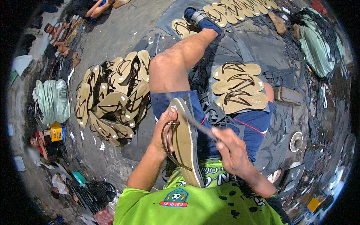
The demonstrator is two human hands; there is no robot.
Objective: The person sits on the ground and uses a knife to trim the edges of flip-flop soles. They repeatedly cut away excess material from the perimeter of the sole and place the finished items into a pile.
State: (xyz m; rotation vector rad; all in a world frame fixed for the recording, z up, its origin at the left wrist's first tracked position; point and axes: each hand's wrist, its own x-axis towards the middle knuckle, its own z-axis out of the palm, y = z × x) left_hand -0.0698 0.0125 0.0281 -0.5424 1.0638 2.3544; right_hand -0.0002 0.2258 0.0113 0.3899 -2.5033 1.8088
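My left hand (164, 129) grips a tan flip-flop sandal (186, 144) with a brown strap, held on edge over my lap. In my right hand (229, 148) is a thin blade-like tool (200, 126) whose tip touches the sandal's edge. Three more tan sandals (237, 87) with brown straps lie stacked on my right thigh. I sit in blue shorts, with my left knee (168, 67) raised.
A heap of tan sandals (112, 97) lies on the ground to my left. A row of sandals (232, 9) runs along the top. Stacks of pale green soles (52, 100) stand at left and at top right (318, 41). Black offcuts cover the floor. Other people sit at the left.
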